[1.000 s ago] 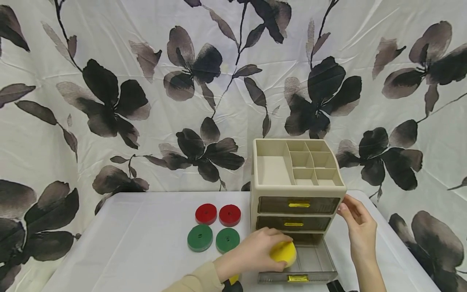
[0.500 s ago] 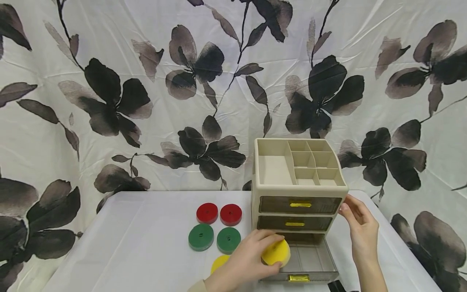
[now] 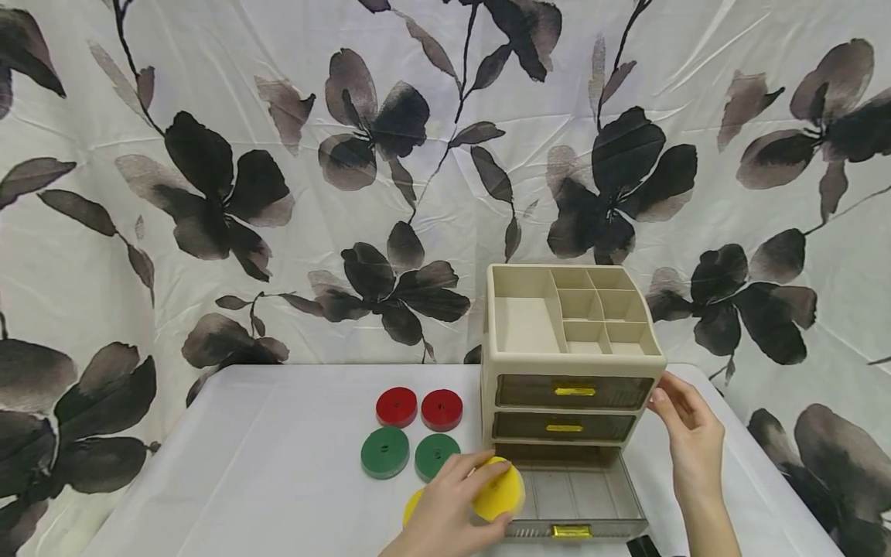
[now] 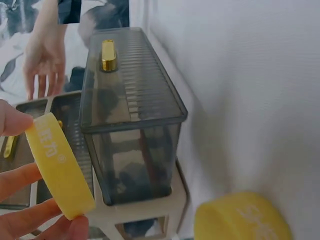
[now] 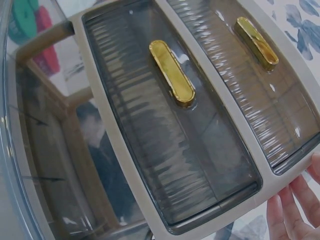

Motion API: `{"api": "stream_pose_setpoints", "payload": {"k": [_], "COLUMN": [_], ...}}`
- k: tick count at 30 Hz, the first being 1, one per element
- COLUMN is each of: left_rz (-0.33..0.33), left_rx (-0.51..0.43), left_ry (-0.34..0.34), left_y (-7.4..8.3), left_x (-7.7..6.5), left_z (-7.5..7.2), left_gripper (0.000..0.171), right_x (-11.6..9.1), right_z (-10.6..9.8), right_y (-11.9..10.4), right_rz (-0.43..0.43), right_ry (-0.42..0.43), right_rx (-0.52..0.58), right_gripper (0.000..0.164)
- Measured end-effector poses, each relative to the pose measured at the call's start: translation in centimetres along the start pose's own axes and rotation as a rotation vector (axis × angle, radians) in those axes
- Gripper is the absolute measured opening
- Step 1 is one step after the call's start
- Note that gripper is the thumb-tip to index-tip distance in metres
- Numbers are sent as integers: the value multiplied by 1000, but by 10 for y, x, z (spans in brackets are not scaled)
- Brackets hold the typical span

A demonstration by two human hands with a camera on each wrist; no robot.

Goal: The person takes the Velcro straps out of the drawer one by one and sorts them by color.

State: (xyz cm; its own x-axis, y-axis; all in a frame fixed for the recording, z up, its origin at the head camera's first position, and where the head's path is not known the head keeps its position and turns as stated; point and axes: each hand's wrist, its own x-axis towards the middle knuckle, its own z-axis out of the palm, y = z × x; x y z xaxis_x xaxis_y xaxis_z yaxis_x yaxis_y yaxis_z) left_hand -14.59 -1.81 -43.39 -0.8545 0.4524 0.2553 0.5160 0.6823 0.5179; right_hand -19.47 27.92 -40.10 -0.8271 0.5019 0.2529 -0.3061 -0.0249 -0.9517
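Observation:
My left hand (image 3: 445, 510) pinches a yellow roll of tape (image 3: 503, 495) between thumb and fingers. The roll is tilted on edge, just left of the pulled-out bottom drawer (image 3: 585, 495); white print shows on its band in the left wrist view. This clear grey drawer belongs to a cream desk organizer (image 3: 525, 317). Against the organizer's right side rests my right hand (image 3: 696, 445), its fingertips at the edge beside the top drawer (image 3: 612, 392). A second yellow roll (image 4: 242, 217) sits on the table, partly hidden by my left hand in the head view.
Two red rolls (image 3: 397, 406) and two green rolls (image 3: 385, 452) lie flat in pairs left of the organizer. The middle drawer (image 3: 529, 426) is closed. A black object (image 3: 642, 546) lies by the drawer's front right corner. A floral cloth (image 3: 278, 193) hangs behind.
My left hand has carried the yellow roll leftward, from over the bottom drawer to beside its left edge. My right hand stays at the organizer's side.

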Motion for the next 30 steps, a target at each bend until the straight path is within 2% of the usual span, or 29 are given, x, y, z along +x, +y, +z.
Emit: {"api": "stream_pose_setpoints", "payload": {"k": [8,10,15,17,22,27,30], "left_rz": [-45,-33,36,36,-34,-67,-122], "left_rx": [64,97,185,216,246,314,330], "left_ry": [32,60,183,200,162,215,187], "left_y": [-7,-11,-25,-29,-36,-46,-50], "left_x": [-21,-26,-36,-39,-47,-55,-59], "left_z": [-6,-6,-3,-3,-7,-10,-15], "left_gripper": [47,47,46,46,46,47,48], "right_x": [0,-1,0,-1,-1,0,0], "right_z": [-1,-2,-3,-3,-2,-1,0], "right_y": [0,0,0,0,1,1,1], "right_rz": [-4,-4,-2,-3,1,0,-1], "right_ry": [4,5,8,8,13,3,0], "right_rx": [-1,-8,-2,0,5,-5,-9], "right_gripper": [26,27,26,26,25,27,27]}}
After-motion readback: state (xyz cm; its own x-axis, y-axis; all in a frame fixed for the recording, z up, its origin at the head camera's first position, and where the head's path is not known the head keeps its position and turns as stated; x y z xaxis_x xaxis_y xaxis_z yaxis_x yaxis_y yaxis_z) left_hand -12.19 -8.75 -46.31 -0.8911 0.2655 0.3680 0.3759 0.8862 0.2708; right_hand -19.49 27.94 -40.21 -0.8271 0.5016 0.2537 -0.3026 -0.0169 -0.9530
